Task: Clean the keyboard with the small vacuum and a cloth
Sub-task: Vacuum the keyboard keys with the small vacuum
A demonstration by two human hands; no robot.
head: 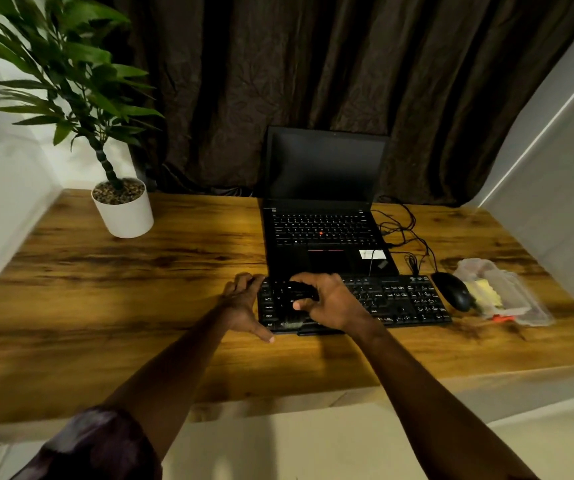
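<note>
I am bracing the job from the left. My left hand (244, 303) is clamping the left end of the keyboard (399, 299), fingers hooking over its far corner and the thumb lying against its near corner, so the board is being pinned to the counter (140, 289).

Just to the right of that, over the leftmost block of keys, I am holding a small dark thing that I take to be the small vacuum (301, 292). It is blurred and I cannot make out its nozzle. My right hand (334, 303) is wrapping around it, thumb on the near side and fingers curling over the top.

What matters for the coming move is that the keyboard is lying with its long axis running left to right across the counter, in front of the laptop (323, 244). Nearly all of its length is stretching away to the right of my right hand, so I judge the sweep is calling for travel rightward along the rows.

Past the keyboard's right end a mouse (451, 291) is sitting close beside it. Beyond that, a clear packet (514, 296) is holding something yellow (486, 292), possibly the cloth. It is lying nearer my right hand than my left.
</note>
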